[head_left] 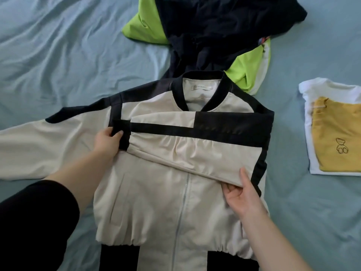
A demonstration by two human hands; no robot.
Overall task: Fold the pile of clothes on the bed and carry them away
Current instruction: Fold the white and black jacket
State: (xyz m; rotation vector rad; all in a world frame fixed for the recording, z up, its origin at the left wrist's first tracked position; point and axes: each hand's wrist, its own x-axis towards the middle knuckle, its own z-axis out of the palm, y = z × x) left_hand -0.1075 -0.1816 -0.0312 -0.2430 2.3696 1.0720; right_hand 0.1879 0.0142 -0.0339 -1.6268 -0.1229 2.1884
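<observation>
Two hands: both are on the jacket (pixel 156 202), which lies face up in the middle of the frame on the bed (pixel 48 45), collar toward the top.
Risk, slack: the folded sleeve (pixel 185 151) crosses the chest with puckers near its middle. Pressed down like this, the creases would likely set into the fold.
Risk, slip: the fabric looks smooth. If either hand lets go early, the sleeve could slide off toward the zip (pixel 183 202) and the fold would open.
Risk, lopsided: the other sleeve (pixel 39 145) lies spread out toward the left edge, not yet folded. Folding the body now would leave a bulky, uneven bundle.
Left hand (pixel 106 142): reaches in from the lower left and rests at the left end of the folded sleeve. Its thumb and fingertips (pixel 117 133) pinch the black cuff (pixel 126 141).
Right hand (pixel 242 200): comes up from the lower right, palm turned up. The thumb lies on top of the sleeve's lower edge and the fingers curl beneath it, so the edge is clamped between them.
Pile (pixel 214 26): dark and lime-green clothes lie unfolded at the top centre, touching the collar.
Stack: a folded yellow shirt (pixel 336 137) sits on a white shirt (pixel 322 90) at the right edge, apart from the jacket.
</observation>
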